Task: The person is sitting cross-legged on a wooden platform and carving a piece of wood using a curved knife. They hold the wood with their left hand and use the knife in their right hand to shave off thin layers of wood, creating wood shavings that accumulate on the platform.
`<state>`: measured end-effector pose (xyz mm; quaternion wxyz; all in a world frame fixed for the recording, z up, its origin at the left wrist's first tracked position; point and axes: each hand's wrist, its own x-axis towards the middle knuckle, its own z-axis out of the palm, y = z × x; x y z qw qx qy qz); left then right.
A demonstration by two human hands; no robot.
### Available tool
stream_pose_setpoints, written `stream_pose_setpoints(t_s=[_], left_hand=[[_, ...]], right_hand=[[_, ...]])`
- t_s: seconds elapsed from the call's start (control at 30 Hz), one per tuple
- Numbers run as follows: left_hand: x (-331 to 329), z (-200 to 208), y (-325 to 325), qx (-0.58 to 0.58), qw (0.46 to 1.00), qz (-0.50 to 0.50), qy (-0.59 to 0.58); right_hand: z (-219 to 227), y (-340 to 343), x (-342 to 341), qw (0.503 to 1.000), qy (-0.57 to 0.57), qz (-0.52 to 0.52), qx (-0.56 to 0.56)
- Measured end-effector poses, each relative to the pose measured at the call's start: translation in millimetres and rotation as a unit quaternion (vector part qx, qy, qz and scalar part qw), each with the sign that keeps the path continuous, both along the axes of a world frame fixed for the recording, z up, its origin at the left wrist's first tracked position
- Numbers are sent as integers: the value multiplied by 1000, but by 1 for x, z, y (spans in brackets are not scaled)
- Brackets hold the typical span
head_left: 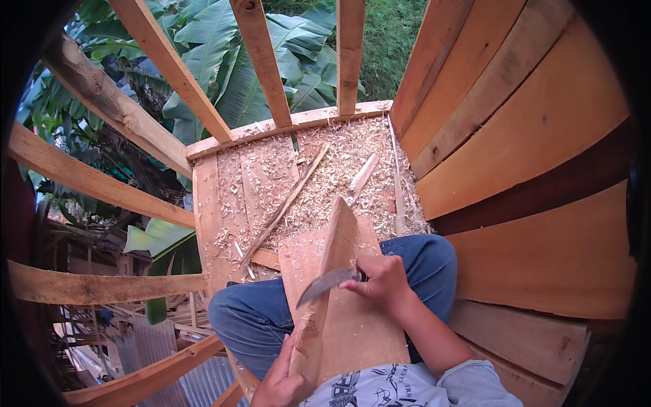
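My right hand (383,281) is closed round the dark handle of a knife (327,283) with a curved, broad grey blade. The blade lies across the upper edge of a wooden plank (333,251), pointing left. That plank stands on edge, its near part showing rough, carved wood. My left hand (281,380) grips the plank's near end, low in the view. Beneath the plank, a wide flat board (359,332) rests across my lap, over my jeans.
Wood shavings (339,163) cover the plank floor (210,203) ahead. On it lie a long thin stick (291,197) and a short wood piece (365,173). Wooden slats (102,285) form a railing at left, and a board wall (515,129) rises at right. Banana leaves (217,61) grow outside.
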<state>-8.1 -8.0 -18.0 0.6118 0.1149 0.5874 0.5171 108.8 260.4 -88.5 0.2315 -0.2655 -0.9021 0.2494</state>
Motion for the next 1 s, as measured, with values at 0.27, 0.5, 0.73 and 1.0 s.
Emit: stream_pose_setpoints(t_s=[0.27, 0.5, 0.73, 1.0], left_hand=[[18, 10, 8, 61, 998, 3, 19], [3, -3, 2, 61, 998, 13, -20], [-1, -3, -6, 15, 999, -3, 30], [17, 8, 13, 74, 997, 6, -7]], right_hand=[[-7, 64, 5, 958, 15, -213, -189], [23, -23, 19, 986, 0, -31, -165], [12, -19, 5, 999, -13, 24, -47], [-11, 67, 5, 947, -27, -263, -183]])
